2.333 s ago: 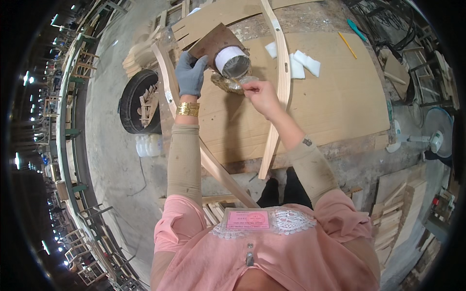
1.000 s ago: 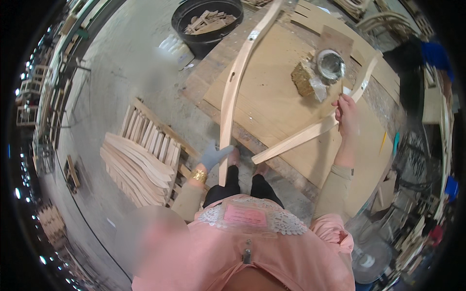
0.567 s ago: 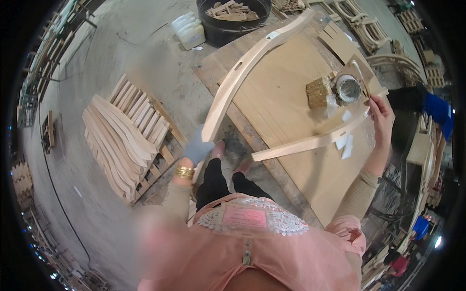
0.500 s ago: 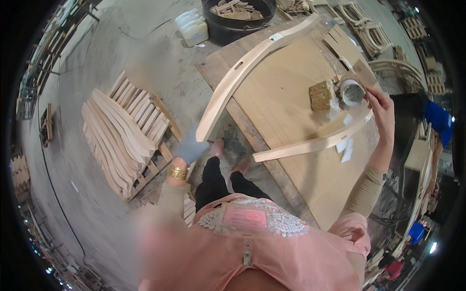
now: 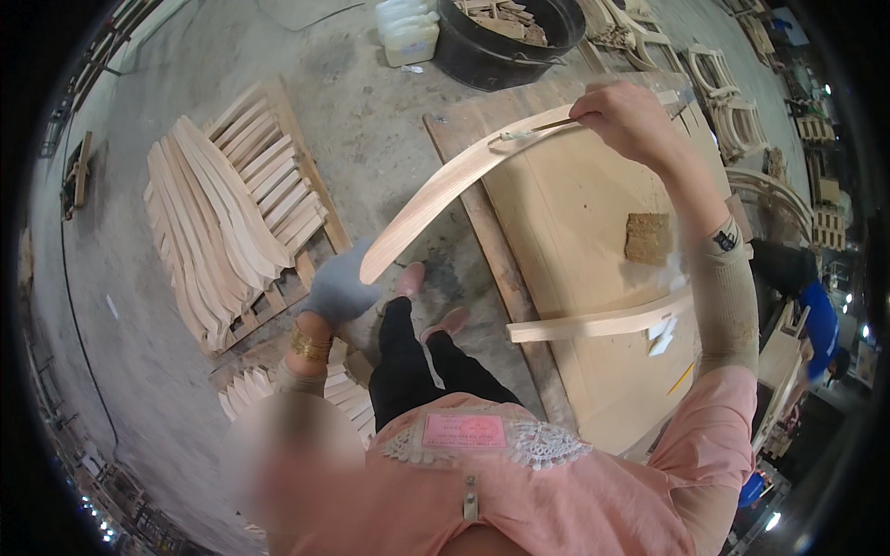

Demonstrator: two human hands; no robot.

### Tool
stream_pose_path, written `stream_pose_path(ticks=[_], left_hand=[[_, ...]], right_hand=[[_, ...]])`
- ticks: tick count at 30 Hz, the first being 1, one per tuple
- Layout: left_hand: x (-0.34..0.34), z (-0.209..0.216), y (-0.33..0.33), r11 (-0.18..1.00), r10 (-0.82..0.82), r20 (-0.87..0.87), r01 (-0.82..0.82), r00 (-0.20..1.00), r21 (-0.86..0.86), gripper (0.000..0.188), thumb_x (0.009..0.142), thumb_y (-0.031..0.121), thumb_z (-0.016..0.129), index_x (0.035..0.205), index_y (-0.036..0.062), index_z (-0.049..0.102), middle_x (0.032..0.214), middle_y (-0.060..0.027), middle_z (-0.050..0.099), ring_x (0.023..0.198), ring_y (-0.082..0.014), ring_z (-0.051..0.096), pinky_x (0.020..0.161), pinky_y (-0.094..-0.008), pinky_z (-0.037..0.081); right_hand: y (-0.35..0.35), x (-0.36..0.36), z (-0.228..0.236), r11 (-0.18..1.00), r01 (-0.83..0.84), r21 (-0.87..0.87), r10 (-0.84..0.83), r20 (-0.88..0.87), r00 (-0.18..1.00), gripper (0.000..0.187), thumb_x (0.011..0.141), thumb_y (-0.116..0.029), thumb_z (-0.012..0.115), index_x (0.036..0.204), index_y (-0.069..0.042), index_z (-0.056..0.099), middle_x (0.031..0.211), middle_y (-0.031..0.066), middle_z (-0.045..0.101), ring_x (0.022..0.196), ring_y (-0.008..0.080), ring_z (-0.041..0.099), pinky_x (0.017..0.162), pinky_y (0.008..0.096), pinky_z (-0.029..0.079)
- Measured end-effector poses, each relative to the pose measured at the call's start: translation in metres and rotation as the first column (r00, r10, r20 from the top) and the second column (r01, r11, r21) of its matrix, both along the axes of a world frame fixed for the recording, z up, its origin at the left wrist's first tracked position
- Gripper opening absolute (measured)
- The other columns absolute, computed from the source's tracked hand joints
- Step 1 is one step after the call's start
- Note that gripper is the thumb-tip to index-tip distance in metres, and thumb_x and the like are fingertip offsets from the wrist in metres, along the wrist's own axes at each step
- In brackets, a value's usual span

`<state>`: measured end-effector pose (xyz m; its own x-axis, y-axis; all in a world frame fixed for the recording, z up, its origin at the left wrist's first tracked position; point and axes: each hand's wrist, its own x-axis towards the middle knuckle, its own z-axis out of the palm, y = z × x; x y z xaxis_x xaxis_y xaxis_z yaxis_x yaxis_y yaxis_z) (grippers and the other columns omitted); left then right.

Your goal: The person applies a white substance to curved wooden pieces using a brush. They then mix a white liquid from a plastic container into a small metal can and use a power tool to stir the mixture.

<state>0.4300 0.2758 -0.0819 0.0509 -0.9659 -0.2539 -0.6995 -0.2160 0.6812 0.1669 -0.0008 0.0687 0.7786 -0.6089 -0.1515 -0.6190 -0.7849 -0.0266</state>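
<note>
A: From my remote post: left hand point(image 5: 343, 285), nine o'clock, smooth grey glove point(image 5: 337, 293), touching the blunt end of a curved wooden piece point(image 5: 445, 190). Your read on its grip?

B: I can't tell; the fingers vanish under the wood. Right hand point(image 5: 623, 113), bare, between one and two: fingertips pinching a thin dark stick point(image 5: 554, 125), its tip at a whitish smear point(image 5: 510, 138) on the piece.

A: Shape?

B: Pale, straight-grained, bowed in a shallow arc from nine up toward one, near end beyond the cardboard point(image 5: 556, 222).

A: Around it, I log a second curved piece point(image 5: 593, 324) past three, crumbly brown block point(image 5: 647, 238) just before three, ribbed stack of wooden parts point(image 5: 199, 204) toward ten, black round tub point(image 5: 482, 65) just past twelve.
</note>
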Motion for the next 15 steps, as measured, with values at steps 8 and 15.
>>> stream_pose_path(ticks=[8, 15], left_hand=[[0.008, -0.004, -0.003, 0.975, -0.032, 0.091, 0.051, 0.995, -0.216, 0.048, 0.066, 0.020, 0.064, 0.112, 0.0066, 0.054, 0.074, -0.0169, 0.059, 0.069, -0.0333, 0.058, 0.062, -0.0394, 0.047], [0.010, -0.003, -0.006, 0.970, -0.053, 0.093, 0.073, 0.994, -0.232, 0.051, 0.062, 0.008, 0.059, 0.112, 0.0044, 0.053, 0.079, -0.0168, 0.061, 0.071, -0.0321, 0.059, 0.064, -0.0370, 0.049]], right_hand=[[-0.009, 0.022, -0.020, 0.992, -0.103, -0.078, 0.094, -0.117, 0.989, 0.013, 0.076, -0.011, 0.056, 0.082, -0.010, 0.067, 0.080, 0.0040, 0.061, 0.082, 0.0252, 0.058, 0.068, 0.0359, 0.046], [-0.008, 0.043, -0.029, 0.922, -0.313, -0.230, 0.267, -0.211, 0.940, 0.012, 0.072, -0.006, 0.055, 0.076, -0.012, 0.064, 0.081, 0.0043, 0.059, 0.086, 0.0232, 0.058, 0.066, 0.0357, 0.048]])
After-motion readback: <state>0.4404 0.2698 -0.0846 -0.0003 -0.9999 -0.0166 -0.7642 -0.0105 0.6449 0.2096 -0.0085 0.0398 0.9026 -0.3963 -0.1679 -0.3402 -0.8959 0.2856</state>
